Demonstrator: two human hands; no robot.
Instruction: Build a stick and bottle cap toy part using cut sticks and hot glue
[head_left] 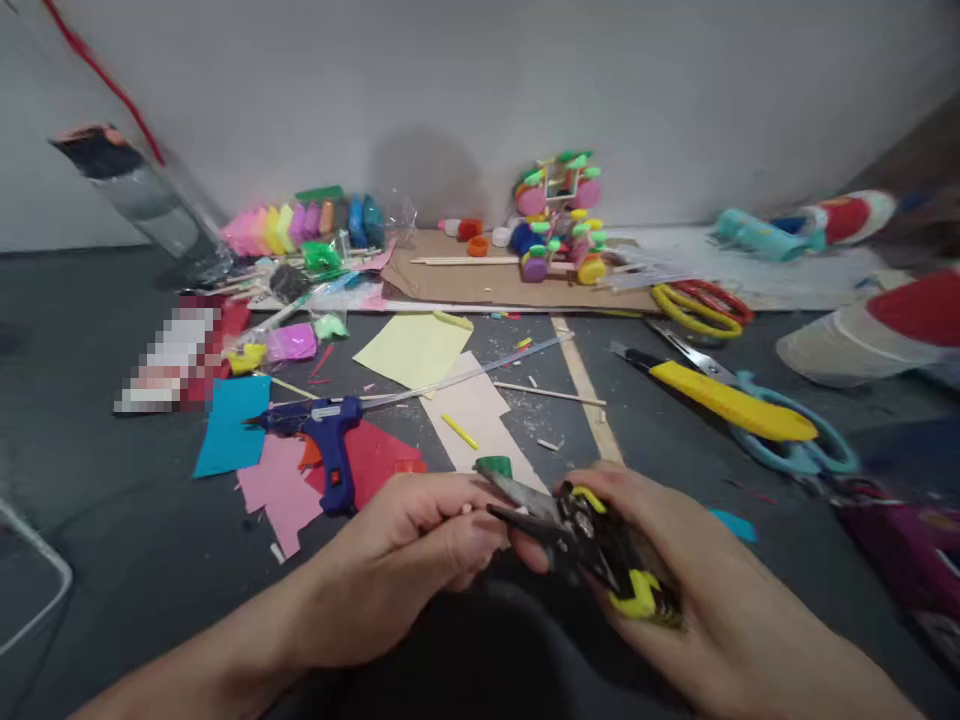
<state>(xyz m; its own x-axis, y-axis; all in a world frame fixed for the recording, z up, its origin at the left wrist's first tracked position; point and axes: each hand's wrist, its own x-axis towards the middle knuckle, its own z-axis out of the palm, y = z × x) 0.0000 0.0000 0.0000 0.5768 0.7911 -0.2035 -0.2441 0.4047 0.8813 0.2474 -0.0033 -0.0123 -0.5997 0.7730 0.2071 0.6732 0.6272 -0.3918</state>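
Note:
My right hand (660, 560) is wrapped round a pair of snips (581, 535) with black and yellow handles. Their blades are parted and point left, toward the fingers of my left hand (420, 550). That hand is closed in a pinch, and the tip of a small pale stick (466, 509) shows between thumb and fingers; the rest of it is hidden. Just behind the blades is a green bottle cap (495, 466), with an orange-red cap (410, 467) beyond my left knuckles. To the left, a blue glue gun (334, 450) lies on pink and red paper pieces.
Yellow paper (412, 350), a yellow utility knife (731, 400) and blue-handled scissors (795, 450) lie around the hands. A colourful model (559, 220) stands on cardboard (450, 285) by the wall. Coloured clay packs (300, 225) are at back left, a white-and-red bottle (847, 340) at right.

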